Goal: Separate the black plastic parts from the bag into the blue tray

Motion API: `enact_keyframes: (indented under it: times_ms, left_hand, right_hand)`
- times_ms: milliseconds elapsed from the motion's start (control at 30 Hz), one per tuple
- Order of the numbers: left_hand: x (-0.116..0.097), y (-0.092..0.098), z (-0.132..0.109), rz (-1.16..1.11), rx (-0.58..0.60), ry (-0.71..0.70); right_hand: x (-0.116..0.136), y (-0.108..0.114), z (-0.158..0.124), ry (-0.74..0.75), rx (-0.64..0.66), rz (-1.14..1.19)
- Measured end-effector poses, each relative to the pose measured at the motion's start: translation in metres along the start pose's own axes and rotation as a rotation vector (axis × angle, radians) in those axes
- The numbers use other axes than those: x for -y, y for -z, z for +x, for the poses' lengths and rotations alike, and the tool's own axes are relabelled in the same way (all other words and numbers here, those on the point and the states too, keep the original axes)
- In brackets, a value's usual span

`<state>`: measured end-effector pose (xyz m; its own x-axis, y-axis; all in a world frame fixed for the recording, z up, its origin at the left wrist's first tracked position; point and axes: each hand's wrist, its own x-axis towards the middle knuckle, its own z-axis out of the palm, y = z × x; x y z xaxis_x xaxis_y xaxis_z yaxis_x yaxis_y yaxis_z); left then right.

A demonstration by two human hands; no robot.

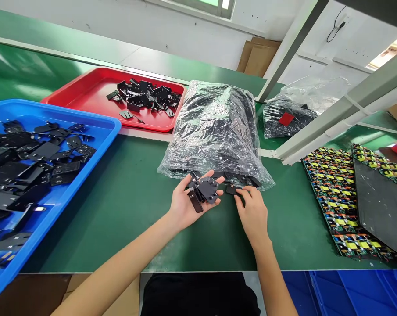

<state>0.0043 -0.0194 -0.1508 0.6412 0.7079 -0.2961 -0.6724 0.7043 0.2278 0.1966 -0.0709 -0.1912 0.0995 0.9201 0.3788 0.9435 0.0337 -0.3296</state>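
In the centre of the frame, the left hand (182,205) lies palm up, its grip spread beneath a cluster of black parts (207,189). Just right, the right hand (253,213) pinches a black piece (230,189) in its grip, beside the bag (218,127) on the bench (135,175). A blue tray (110,128) fills the left edge.

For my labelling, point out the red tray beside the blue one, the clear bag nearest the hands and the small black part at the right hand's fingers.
Red tray (88,96): head view, bare floor.
Clear plastic bag (214,127): head view, middle of upper face.
Small black part (230,189): head view, flat top face.
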Motion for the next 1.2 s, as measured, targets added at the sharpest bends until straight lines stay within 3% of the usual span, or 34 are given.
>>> enact_keyframes:
  times_ms: [100, 200, 333, 467, 667, 800, 933, 1067, 1200]
  left_hand:
    - [0.0, 0.0, 0.0, 0.011, 0.001, 0.016]
    - [0.002, 0.001, 0.0, 0.022, 0.018, 0.048]
    - [0.004, 0.001, 0.001, 0.042, 0.012, 0.108]
    - [0.007, 0.0, 0.002, 0.062, -0.036, 0.177]
    - [0.009, 0.003, 0.002, 0.08, -0.021, 0.203]
    - [0.009, 0.003, 0.003, 0.091, -0.036, 0.186]
    - [0.009, 0.002, 0.005, 0.077, -0.043, 0.161]
    - [0.009, 0.004, 0.005, 0.085, -0.029, 0.178]
    - [0.009, 0.007, 0.005, 0.09, -0.025, 0.177]
  right_hand:
    - [0.002, 0.006, 0.001, -0.052, -0.078, 0.1]
    - [0.007, 0.016, 0.003, -0.216, -0.113, 0.373]
    - [0.021, 0.025, 0.002, -0.44, -0.073, 0.815]
    - [0.041, 0.024, 0.0, -0.453, 0.0, 0.97]
    - [0.06, 0.021, 0.005, -0.403, 0.089, 0.86]
    - [0.062, 0.021, 0.005, -0.336, 0.093, 0.731]
    - [0.06, 0.025, 0.005, -0.36, 0.104, 0.744]
    - [0.039, 0.031, 0.01, -0.369, 0.061, 0.648]
    - [-0.002, 0.029, 0.016, -0.278, -0.024, 0.261]
